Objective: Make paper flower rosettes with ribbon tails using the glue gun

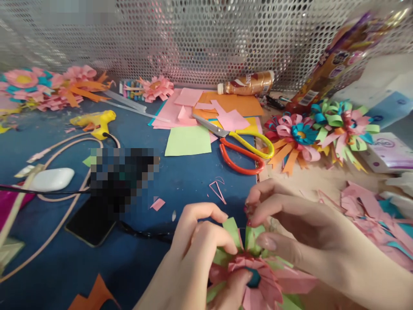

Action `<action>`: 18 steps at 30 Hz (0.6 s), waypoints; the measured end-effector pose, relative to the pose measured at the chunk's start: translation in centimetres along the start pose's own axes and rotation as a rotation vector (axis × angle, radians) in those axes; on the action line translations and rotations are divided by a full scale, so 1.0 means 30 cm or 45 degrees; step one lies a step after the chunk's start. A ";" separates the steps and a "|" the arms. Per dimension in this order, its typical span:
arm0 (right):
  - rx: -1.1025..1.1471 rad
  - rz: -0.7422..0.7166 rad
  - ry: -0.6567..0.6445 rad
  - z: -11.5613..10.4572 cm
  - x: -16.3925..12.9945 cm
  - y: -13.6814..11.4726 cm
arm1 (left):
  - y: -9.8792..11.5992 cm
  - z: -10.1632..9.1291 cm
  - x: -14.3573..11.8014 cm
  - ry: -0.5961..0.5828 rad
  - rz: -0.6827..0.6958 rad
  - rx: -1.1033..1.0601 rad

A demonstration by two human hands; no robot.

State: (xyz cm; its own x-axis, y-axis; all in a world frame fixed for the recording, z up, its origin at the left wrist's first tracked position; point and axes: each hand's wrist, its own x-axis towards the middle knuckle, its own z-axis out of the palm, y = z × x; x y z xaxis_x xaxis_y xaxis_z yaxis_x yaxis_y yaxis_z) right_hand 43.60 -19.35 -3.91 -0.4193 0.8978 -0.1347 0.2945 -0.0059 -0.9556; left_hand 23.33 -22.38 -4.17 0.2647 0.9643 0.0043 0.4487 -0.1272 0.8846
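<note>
A paper flower point(263, 280) with pink petals, green strips and a dark teal centre is at the bottom of the view. My left hand point(200, 254) grips it, the thumb pressed by the centre and the fingers bent over the green strips. At its upper right side, my right hand point(309, 232) has its thumb against a green strip and its fingers curled above, with a gap between thumb and fingertips. Beyond the hands lie scissors point(222, 132) with one red and one yellow handle, their blades resting on coloured paper sheets point(189, 141).
Finished paper flowers point(303, 133) stand at right and more pink flowers point(24, 82) at back left. A yellow glue gun point(100, 122), a dark phone point(92, 219), cables and a white earbud case point(53, 178) lie left. A bottle point(248, 82) lies against the perforated metal panel point(180, 43).
</note>
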 end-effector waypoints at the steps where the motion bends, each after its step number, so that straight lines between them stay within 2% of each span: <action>1: 0.010 0.005 0.012 0.002 0.002 -0.002 | -0.001 -0.002 0.003 -0.011 0.005 -0.014; 6: -0.027 0.050 0.074 0.016 0.020 -0.021 | -0.002 -0.013 0.021 -0.020 0.041 -0.011; 11: -0.039 0.060 0.041 0.024 0.027 -0.021 | 0.002 -0.016 0.024 -0.033 -0.018 -0.025; 15: 0.034 0.030 0.027 0.027 0.027 -0.015 | 0.008 -0.012 0.021 -0.031 -0.068 -0.070; 18: 0.182 0.071 0.119 0.025 0.027 -0.001 | 0.006 -0.007 0.022 0.025 -0.052 -0.058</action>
State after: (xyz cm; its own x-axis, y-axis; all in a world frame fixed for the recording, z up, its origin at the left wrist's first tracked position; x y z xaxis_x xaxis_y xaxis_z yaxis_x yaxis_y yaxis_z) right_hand 42.60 -18.95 -4.19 -0.3221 0.9313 -0.1699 0.1872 -0.1132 -0.9758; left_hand 23.42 -21.73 -3.91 0.2296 0.9730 -0.0236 0.4196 -0.0771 0.9044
